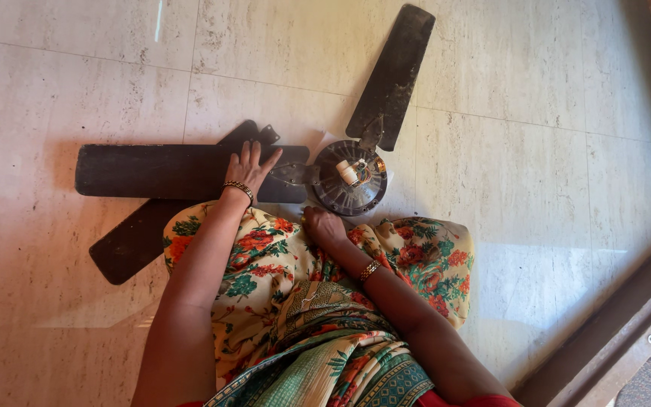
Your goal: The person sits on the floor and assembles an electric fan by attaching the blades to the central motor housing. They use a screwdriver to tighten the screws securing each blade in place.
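Resting flat on the upper fan blade (152,171), the left hand (249,167) lies with fingers spread and palm down — pressing, not gripping. The right hand (323,226) sits loosely curled on the floral cloth (280,264) over the lap, just below the motor housing (349,178), holding nothing.

Progress, as judged from the layout: the ceiling fan lies dismounted on the marble floor (529,188), hub face up with wiring and a white part exposed at its centre. Two blades appear joined to the hub by brackets — the one under the left hand and the angled blade (393,75) pointing up and right. A third blade (145,234) lies crossed beneath the first, apparently detached.

Condition: blades are dark brown, dusty and scuffed; the housing is round, dark and grimy.
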